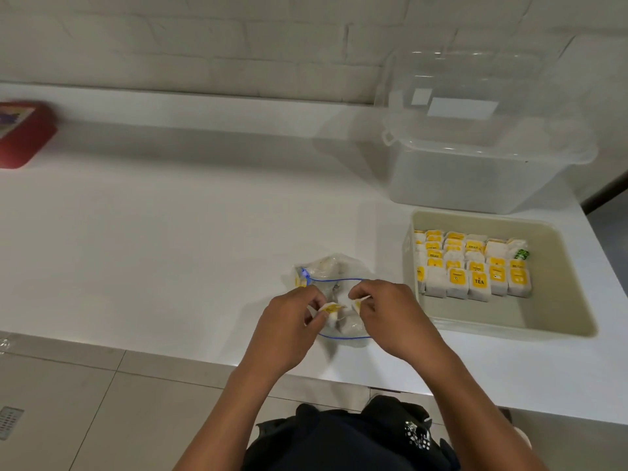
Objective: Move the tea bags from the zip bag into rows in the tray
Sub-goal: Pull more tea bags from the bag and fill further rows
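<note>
Both hands meet over the mouth of a crumpled clear plastic zip bag [326,277] with a thin blue seal line, lying on the smooth white countertop [170,232]. Left hand [289,329] has its fingers curled and pinches a small yellow-and-white paper tea bag [330,309] at the bag's opening. Right hand [390,311] likewise curls in and pinches a second small tea bag [359,302] between thumb and fingertips; the two hands sit close together, knuckles nearly facing. Inside the soft, wrinkled zip bag a few more pale sachets show as blurred lumps, with a yellow tag near its far left corner.

Just right of the hands sits a shallow rectangular beige plastic tray [560,321] with rounded corners and a glossy rim. Its far half holds rows of flat white paper tea bags with square yellow labels [475,266], standing packed edge to edge; one at the right end of the back row shows a green mark. The near part of the tray floor is bare.

Behind the tray stands a translucent frosted plastic storage box [475,171] with a lid and a looped side handle. At the far left edge lies a red rounded-corner container [23,134], blurred. White painted brick wall [204,45] runs behind the counter, and grey floor tiles [102,402] show below its front edge.
</note>
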`<action>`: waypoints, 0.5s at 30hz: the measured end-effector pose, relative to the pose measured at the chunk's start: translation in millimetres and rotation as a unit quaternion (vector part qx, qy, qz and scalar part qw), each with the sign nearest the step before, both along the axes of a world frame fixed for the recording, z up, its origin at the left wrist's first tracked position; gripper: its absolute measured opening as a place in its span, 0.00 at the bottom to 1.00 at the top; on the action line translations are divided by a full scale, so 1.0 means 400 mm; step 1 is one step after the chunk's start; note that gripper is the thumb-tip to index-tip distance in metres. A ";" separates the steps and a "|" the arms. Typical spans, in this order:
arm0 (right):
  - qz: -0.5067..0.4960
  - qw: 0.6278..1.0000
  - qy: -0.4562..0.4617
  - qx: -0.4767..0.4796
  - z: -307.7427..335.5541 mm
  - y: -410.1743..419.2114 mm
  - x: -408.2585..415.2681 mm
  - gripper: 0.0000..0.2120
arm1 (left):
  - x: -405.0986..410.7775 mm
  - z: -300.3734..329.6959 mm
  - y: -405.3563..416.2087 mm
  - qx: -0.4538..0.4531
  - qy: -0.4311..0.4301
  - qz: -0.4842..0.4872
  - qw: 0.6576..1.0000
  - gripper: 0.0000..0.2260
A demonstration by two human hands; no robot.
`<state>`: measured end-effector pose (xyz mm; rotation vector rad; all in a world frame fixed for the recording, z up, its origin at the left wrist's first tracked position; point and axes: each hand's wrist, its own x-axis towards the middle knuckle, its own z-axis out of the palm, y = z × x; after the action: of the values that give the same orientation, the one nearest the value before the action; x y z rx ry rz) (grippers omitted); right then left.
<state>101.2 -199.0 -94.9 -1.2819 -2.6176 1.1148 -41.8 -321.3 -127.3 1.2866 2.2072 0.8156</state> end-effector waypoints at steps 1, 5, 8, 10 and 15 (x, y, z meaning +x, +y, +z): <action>0.002 1.000 -0.016 0.014 -0.009 -0.002 -0.010 0.18 | -0.004 -0.007 -0.005 -0.009 0.013 0.013 1.000 0.04; 0.066 0.996 -0.061 0.022 -0.058 -0.036 -0.054 0.20 | -0.007 -0.025 -0.026 -0.027 0.073 0.071 0.994 0.03; 0.073 0.993 -0.083 0.038 -0.099 -0.057 -0.066 0.15 | -0.009 -0.035 -0.040 -0.030 0.096 0.077 0.992 0.03; 0.056 0.995 -0.081 0.031 -0.120 -0.066 -0.073 0.13 | -0.012 -0.047 -0.046 -0.023 0.090 0.079 0.993 0.04; 0.057 0.993 -0.090 0.054 -0.135 -0.080 -0.076 0.08 | -0.003 -0.059 -0.054 -0.007 0.023 0.055 0.998 0.04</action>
<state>70.6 -231.2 -148.9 -1.2825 -2.8686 0.8936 -43.2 -342.8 -150.8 1.1970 2.3338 0.8170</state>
